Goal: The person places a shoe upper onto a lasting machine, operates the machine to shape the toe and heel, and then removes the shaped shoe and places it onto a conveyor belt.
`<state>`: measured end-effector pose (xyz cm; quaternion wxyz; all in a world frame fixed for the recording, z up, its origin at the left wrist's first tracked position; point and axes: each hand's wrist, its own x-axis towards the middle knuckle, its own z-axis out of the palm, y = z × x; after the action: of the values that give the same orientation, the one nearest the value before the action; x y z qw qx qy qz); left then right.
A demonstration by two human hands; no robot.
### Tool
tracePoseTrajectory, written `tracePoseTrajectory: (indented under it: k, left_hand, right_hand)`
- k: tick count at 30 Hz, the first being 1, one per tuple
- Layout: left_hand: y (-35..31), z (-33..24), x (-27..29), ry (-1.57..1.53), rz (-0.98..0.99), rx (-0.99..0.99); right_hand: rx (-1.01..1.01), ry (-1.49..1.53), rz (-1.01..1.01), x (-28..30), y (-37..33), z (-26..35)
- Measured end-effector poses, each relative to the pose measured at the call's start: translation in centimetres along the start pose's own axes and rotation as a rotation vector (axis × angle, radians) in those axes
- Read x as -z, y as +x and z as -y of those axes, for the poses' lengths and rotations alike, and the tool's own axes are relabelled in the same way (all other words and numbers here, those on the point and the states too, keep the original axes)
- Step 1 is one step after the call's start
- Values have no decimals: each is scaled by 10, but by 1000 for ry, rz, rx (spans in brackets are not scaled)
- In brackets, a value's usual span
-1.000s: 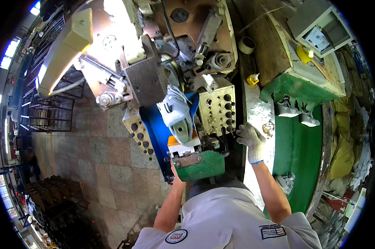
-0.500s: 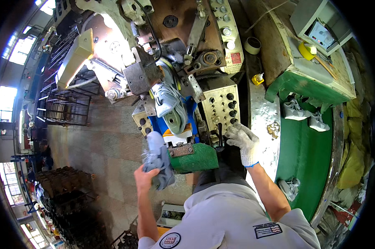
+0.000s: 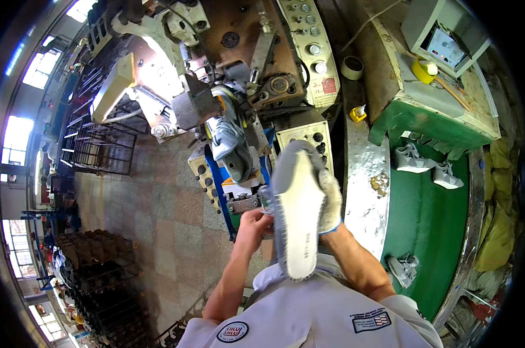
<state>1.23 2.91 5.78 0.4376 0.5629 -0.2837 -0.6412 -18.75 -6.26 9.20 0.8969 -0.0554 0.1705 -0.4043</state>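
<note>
A grey-blue shoe upper [image 3: 298, 211] is held up in front of my body, its pale insole underside turned toward me and its toe pointing away. My right hand [image 3: 332, 203], in a white knitted glove, grips it along the right side; some of its fingers are hidden behind. Bare, my left hand [image 3: 254, 229] is closed at the left edge, by a light-blue part of the upper; the fingertips are partly hidden. Beyond them, a second shoe [image 3: 230, 142] sits clamped in the machine [image 3: 195, 104], laces up and heel toward me.
Knobbed control panels [image 3: 306, 136] flank the clamp. To the right, a metal ledge [image 3: 367, 191] runs beside a green surface [image 3: 430, 220] bearing several pale shoes [image 3: 413, 158]. A yellow tape roll [image 3: 424, 72] lies on the cabinet. Dark racks [image 3: 97, 261] stand left.
The held shoe upper has come from the left to the middle and turned underside up. My right hand has moved left from beside the control panel and taken hold of it.
</note>
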Motion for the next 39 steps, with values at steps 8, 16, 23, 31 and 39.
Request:
tracePoseTrajectory:
  k: [8, 16, 23, 31, 39]
  left_hand:
    - [56, -40, -119, -208, 177, -58]
    - [70, -21, -197, 40, 396, -57]
    - [84, 17, -240, 454, 347, -95]
    - [81, -27, -108, 724, -403, -392]
    - [71, 8, -98, 759, -218, -347]
  right_hand:
    - [401, -426, -280, 65, -52, 46]
    - [526, -534, -344, 85, -116, 91]
    - [578, -580, -486, 158, -161, 137]
    - [-245, -1598, -1476, 366, -219, 275]
    - [574, -679, -1733, 550, -107, 374]
